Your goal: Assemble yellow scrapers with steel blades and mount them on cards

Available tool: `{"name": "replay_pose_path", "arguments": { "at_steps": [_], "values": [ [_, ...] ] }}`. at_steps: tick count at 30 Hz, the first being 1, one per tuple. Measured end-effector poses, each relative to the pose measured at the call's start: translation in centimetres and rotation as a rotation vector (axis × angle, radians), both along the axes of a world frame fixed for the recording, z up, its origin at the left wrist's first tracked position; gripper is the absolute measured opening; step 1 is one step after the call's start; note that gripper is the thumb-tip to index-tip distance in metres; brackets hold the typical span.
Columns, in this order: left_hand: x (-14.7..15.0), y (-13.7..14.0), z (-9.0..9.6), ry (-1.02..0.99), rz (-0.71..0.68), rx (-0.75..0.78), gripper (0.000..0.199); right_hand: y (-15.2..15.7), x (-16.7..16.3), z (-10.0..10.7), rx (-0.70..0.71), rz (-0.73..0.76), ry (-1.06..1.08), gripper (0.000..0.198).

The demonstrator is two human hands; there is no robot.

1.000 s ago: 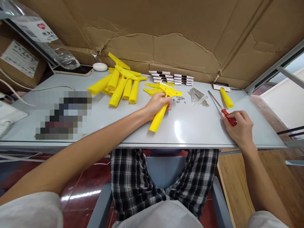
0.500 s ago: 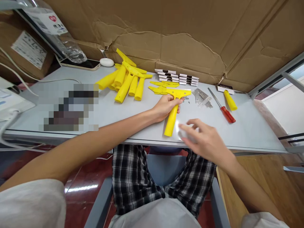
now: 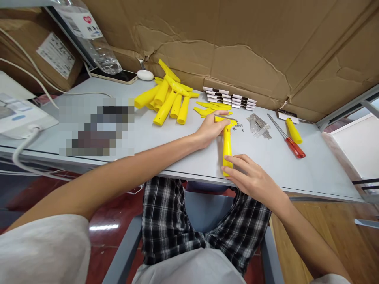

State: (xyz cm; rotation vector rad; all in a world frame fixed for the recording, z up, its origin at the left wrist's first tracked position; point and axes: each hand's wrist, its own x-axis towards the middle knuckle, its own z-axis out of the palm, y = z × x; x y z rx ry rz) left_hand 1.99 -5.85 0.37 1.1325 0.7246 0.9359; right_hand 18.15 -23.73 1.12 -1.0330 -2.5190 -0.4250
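Observation:
My left hand (image 3: 209,128) is closed around the head of a yellow T-shaped scraper handle (image 3: 227,142), thumb across the top. The handle's tube points down toward the table's front edge. At its lower end, the fingers of my right hand (image 3: 251,175) lie against the tube; the grip underneath is partly hidden. Small screws (image 3: 237,125) are scattered just beyond the handle's head. Flat yellow plates (image 3: 207,110) lie behind my left hand. Thin metal blades (image 3: 259,126) are heaped to the right, beside a red-handled screwdriver (image 3: 293,146).
Several more yellow scraper handles (image 3: 170,98) are piled at the back left. Stacked white-and-black packets (image 3: 229,98) stand against the cardboard. A yellow tube (image 3: 294,130) lies at the right. A phone (image 3: 114,75), white oval case (image 3: 145,75) and cables occupy the left side.
My right hand has come from beside the handle onto its lower end. The handle has turned in my left hand, so its head shows narrower. The camera view has shifted slightly left.

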Motion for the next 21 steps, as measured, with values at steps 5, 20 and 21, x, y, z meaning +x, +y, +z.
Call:
{"name": "replay_pose_path", "arguments": {
  "at_steps": [5,20,21],
  "values": [
    [-0.9,1.4,-0.4,0.324,-0.013,0.351,0.034,-2.2,0.4,0.2,-0.020,0.001,0.056,0.026],
    [-1.5,2.6,-2.0,0.628,-0.204,1.134,0.027,-2.5,1.1,0.0,-0.011,-0.018,0.043,0.022],
    [-1.6,2.9,-2.1,0.638,-0.176,1.137,0.028,-2.0,1.3,-0.2,-0.013,-0.022,0.043,0.023]
  ]
}}
